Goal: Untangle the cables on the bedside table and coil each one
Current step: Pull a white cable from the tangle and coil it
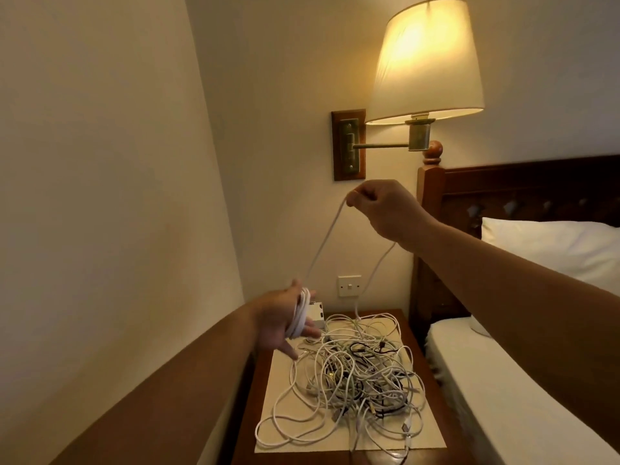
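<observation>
the left hand (281,322) is held above the far left part of the tabletop (424,370). its fingers are spread and mostly straight, so its grip is wide. several loops of a white cable (327,236) are wound around the palm and fingers. from this coil the same cable goes up in a slanted line to the right hand (385,209), which is raised in front of the wall, below the lit wall lamp (426,58). the grip of the right hand is narrow: thumb and fingertips pinch the cable. under this hand the cable falls down again to the tangle of cables (359,380). the tangle is mostly white with some dark ones inside, and it lies on a pale mat (432,434) that covers most of the tabletop. one loose loop reaches the near left corner of the mat. a small white box (316,313) stands just behind the left hand. on the wall above it is a light switch (349,286). the bed (503,397) with a white pillow (553,250) is to the right.
</observation>
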